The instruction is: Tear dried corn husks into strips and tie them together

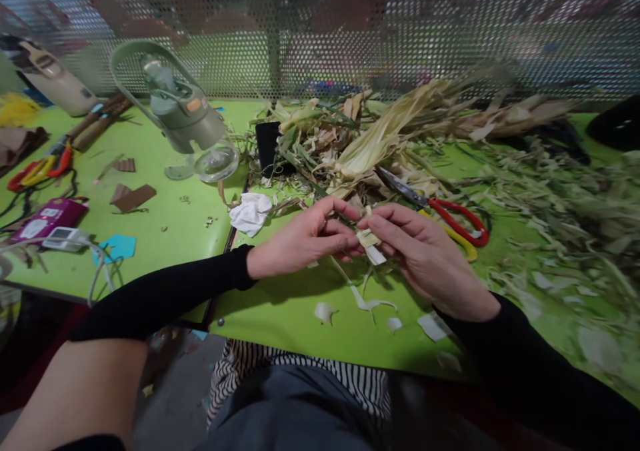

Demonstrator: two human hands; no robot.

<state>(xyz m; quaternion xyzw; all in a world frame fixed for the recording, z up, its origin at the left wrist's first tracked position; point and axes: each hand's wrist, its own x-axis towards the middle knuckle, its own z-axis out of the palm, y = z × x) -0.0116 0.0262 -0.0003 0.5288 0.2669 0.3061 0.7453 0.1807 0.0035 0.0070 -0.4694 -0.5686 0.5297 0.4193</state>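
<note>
A small pale piece of corn husk [369, 239] is held between my two hands above the green table. My left hand [305, 239] closes its fingertips at the husk's left side. From the other side, my right hand [425, 254] pinches it between thumb and fingers. Just behind the right hand lie scissors [463, 219] with red and yellow handles. Long dried corn husks [380, 138] are heaped beyond the hands, and husk scraps [325, 312] lie in front of them. Fingers partly cover the held piece.
A green bottle [187, 114] and a dark phone [267, 146] stand left of the heap. Crumpled white tissue [251, 212] sits beside my left wrist. Farther left are a purple box [53, 219] and a cable. Shredded husk [565, 204] spreads right; a perforated screen [325, 34] closes the back.
</note>
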